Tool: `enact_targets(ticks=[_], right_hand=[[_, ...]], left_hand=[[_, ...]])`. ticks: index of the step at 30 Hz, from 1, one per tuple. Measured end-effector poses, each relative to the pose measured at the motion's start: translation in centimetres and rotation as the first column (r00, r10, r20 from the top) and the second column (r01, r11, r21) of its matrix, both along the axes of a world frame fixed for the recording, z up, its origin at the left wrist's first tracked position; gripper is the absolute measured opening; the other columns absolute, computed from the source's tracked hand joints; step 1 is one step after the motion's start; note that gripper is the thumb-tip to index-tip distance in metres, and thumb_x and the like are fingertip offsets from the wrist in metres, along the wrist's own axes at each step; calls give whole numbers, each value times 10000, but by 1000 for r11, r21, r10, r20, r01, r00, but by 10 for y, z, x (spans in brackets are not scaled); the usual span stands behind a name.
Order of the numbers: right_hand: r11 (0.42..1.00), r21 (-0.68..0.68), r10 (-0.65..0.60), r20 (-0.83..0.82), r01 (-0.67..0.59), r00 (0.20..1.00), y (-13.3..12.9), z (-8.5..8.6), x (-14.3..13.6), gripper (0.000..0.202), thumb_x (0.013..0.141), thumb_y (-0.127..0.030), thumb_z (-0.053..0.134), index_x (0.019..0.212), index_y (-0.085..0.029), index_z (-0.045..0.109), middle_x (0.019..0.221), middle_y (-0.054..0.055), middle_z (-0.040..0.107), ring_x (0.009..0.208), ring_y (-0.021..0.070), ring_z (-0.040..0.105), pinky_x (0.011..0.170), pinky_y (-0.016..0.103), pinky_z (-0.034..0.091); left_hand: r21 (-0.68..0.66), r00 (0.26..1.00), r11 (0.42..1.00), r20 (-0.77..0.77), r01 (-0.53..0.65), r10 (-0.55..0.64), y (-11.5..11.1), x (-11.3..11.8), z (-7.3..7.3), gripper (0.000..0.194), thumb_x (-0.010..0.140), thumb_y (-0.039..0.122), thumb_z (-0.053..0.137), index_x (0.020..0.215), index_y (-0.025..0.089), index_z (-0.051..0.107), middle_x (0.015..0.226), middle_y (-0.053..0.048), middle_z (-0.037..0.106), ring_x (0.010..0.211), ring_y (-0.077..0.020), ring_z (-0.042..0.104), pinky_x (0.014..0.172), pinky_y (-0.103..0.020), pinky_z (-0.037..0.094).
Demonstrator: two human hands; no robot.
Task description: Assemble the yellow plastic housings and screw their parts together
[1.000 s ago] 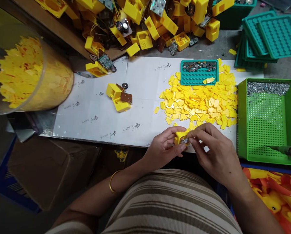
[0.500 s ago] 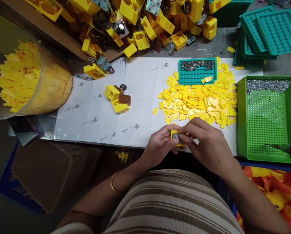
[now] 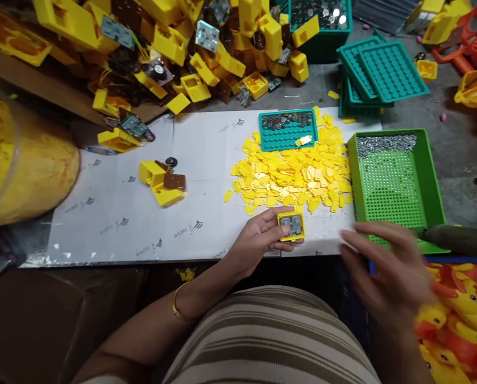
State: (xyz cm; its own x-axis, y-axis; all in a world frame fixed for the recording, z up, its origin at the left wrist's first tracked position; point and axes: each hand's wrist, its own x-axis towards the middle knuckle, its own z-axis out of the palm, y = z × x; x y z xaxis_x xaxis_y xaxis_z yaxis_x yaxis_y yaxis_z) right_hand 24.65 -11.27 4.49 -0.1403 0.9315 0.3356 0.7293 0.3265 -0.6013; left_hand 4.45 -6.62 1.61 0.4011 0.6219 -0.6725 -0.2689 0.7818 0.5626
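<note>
My left hand point(image 3: 262, 234) grips a small yellow plastic housing point(image 3: 301, 217), its open side facing up, with the thumb across a grey part point(image 3: 294, 224) set inside it. My right hand point(image 3: 390, 266) is apart from the housing, blurred, with its fingers stretched out and apart and nothing seen in them. It is over the near edge of a green perforated basket point(image 3: 434, 181) that holds a heap of small silver screws point(image 3: 386, 144). Beside that hand, a dark tool like an electric screwdriver point(image 3: 462, 239) reaches over the basket's rim.
Loose yellow plates point(image 3: 286, 181) lie heaped around a teal tray point(image 3: 288, 141) of button cells. A wired yellow housing point(image 3: 168, 197) sits left on the white sheet. More housings point(image 3: 170, 42) pile up behind. Stacked teal trays point(image 3: 394, 69) stand back right; yellow ducks point(image 3: 462, 320) fill a crate below.
My right hand has let go of the housing and moved right toward the basket and the tool. The left hand still holds the housing. The view has turned to the right.
</note>
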Motion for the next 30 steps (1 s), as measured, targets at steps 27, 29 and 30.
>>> enact_targets(ticks=[27, 29, 30], right_hand=[[955, -212, 156, -241, -208, 958, 34, -12, -29, 179, 882, -106, 577, 1031, -191, 629, 931, 23, 689, 848, 121, 626, 780, 249, 489], [950, -228, 157, -244, -214, 957, 34, -10, -29, 189, 880, -102, 582, 1038, -190, 637, 938, 20, 692, 856, 114, 627, 787, 238, 483], [947, -239, 153, -247, -213, 957, 35, -9, -29, 192, 879, -102, 584, 1039, -191, 642, 939, 18, 693, 852, 110, 628, 785, 232, 482]], left_hand=[[137, 993, 990, 116, -19, 3, -1, -5, 2, 333, 795, 178, 635, 1117, 203, 555, 930, -24, 683, 804, -139, 677, 749, -259, 546], [135, 993, 991, 115, -11, -4, -1, -6, 3, 324, 788, 172, 636, 1100, 200, 556, 952, -30, 687, 788, -137, 680, 720, -248, 547], [132, 993, 991, 115, -7, -8, -1, -6, 3, 318, 784, 171, 637, 1091, 200, 558, 956, -31, 688, 784, -137, 681, 709, -244, 548]])
